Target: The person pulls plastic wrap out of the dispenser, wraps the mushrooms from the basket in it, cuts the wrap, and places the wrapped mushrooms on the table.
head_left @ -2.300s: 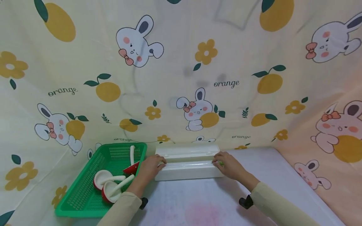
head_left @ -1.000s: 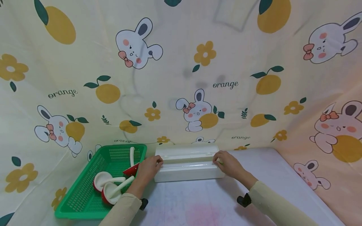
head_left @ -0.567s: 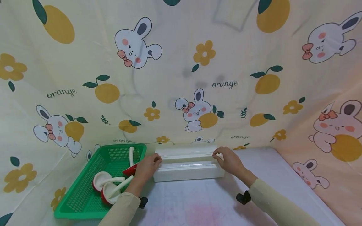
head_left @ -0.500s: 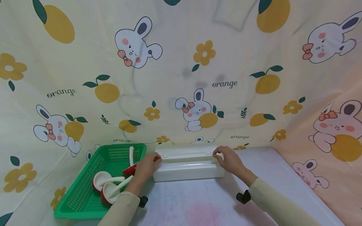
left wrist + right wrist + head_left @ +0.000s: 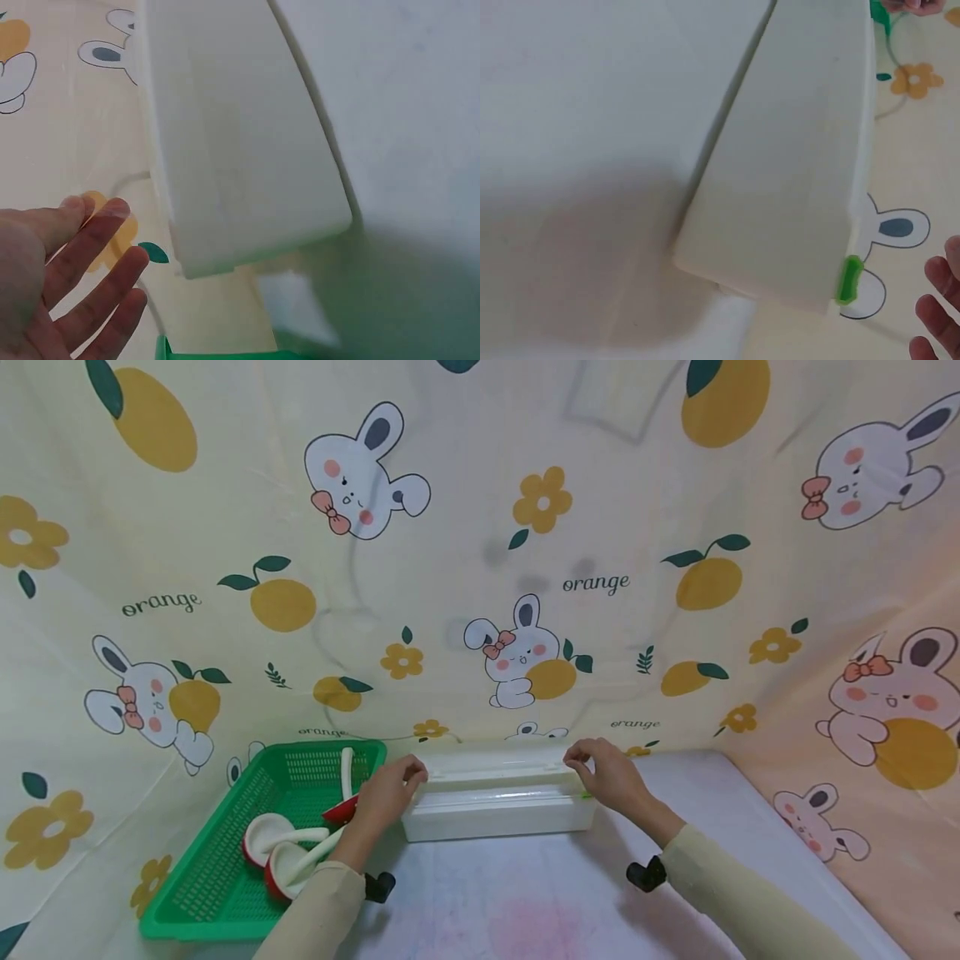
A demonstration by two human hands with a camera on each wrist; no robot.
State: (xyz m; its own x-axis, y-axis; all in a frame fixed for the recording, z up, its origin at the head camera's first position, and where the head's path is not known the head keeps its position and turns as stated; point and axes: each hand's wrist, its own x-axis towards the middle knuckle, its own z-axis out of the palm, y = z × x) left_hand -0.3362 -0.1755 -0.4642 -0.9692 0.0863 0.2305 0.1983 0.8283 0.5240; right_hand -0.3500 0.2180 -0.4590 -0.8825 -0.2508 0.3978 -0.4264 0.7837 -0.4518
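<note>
A long white cling film dispenser (image 5: 495,822) stands on the table with its lid raised at the back. My left hand (image 5: 386,793) is at its left end, thumb and forefinger pinched together at lid height. Clear film shows faintly over the forefinger (image 5: 112,210) in the left wrist view; the other fingers are spread. At the right end, my right hand (image 5: 613,779) pinches the film's other corner, though the film is hardly visible there. Beside that end sits a green cutter slider (image 5: 849,280). The right wrist view leaves the right thumb largely out of frame.
On the left stands a green mesh basket (image 5: 202,933) with a white-and-red ladle (image 5: 262,833), a second ladle (image 5: 283,864) and a third red one (image 5: 341,810). A patterned cloth (image 5: 442,568) hangs behind the white table (image 5: 465,902).
Both my hands have risen from the dispenser's front edge, moving slightly up and back. The green slider shows more plainly below my right hand. The basket and ladles stay put.
</note>
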